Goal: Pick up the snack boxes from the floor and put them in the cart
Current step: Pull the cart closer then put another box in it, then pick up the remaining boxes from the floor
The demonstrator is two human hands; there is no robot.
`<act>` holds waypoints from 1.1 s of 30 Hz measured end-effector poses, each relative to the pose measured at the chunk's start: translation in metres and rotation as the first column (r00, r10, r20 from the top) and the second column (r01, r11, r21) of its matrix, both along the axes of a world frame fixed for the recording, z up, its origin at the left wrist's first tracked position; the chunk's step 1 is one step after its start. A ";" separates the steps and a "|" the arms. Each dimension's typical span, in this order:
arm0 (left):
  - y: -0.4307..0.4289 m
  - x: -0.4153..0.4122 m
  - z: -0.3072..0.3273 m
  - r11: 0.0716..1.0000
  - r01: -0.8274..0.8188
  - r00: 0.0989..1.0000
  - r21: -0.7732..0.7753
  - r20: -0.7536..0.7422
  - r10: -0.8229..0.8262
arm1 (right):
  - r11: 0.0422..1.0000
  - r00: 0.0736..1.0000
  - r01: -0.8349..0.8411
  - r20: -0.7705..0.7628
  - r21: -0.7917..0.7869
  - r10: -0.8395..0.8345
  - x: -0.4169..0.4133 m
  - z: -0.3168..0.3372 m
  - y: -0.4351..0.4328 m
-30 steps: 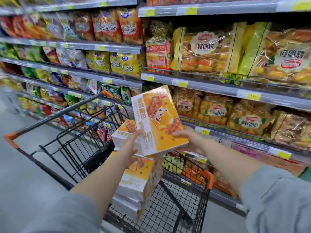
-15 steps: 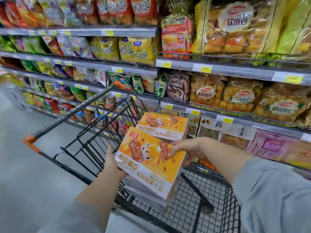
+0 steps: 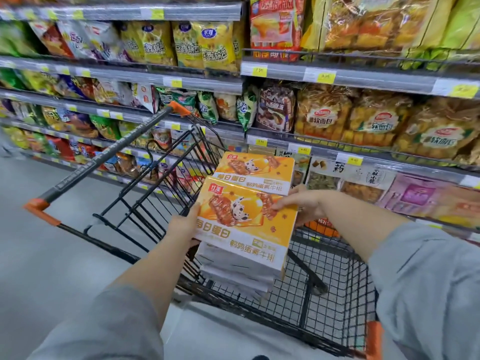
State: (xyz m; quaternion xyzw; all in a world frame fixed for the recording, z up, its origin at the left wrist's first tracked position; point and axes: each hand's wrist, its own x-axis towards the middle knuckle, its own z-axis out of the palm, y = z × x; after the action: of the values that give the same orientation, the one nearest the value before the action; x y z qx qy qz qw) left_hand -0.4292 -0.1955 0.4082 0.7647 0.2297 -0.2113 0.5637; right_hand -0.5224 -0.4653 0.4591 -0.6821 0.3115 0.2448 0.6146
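An orange-and-white snack box [image 3: 246, 224] lies flat on top of a stack of like boxes inside the black wire cart [image 3: 335, 289]. My left hand [image 3: 183, 226] grips the box's left edge, thumb on top. My right hand [image 3: 302, 205] holds its far right corner, fingers curled over the top face. A second stack topped by another orange box [image 3: 255, 171] stands just behind, also in the cart. The lower boxes of the near stack show only their white sides.
The cart's handle bar [image 3: 109, 157] with orange ends runs up to the left. Store shelves [image 3: 337, 76] packed with snack and bread bags fill the background, close behind the cart. Grey floor [image 3: 52, 255] lies to the left.
The held box has gone from tilted upright above the cart to lying flat on the near stack. Both hands came down with it and keep their hold.
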 end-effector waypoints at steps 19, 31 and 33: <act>-0.059 -0.035 0.015 0.861 0.308 0.777 0.404 0.416 -0.473 | 0.904 0.923 0.354 0.244 -0.238 -0.297 -0.041 -0.003 0.019; -0.232 -0.204 0.009 0.797 0.549 0.632 0.252 0.498 -0.593 | 0.837 0.906 0.424 0.152 -0.346 -0.396 -0.220 -0.052 -0.137; -0.261 -0.240 -0.004 0.806 0.557 0.667 0.200 0.471 -0.578 | 0.842 0.913 0.407 0.137 -0.355 -0.384 -0.257 -0.056 -0.159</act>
State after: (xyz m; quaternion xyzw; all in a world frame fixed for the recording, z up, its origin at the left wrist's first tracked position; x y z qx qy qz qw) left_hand -0.6692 -0.4564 0.4045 0.8361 -0.1731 -0.1614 0.4948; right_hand -0.7790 -0.6239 0.4032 -0.7151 0.4675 0.0279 0.5189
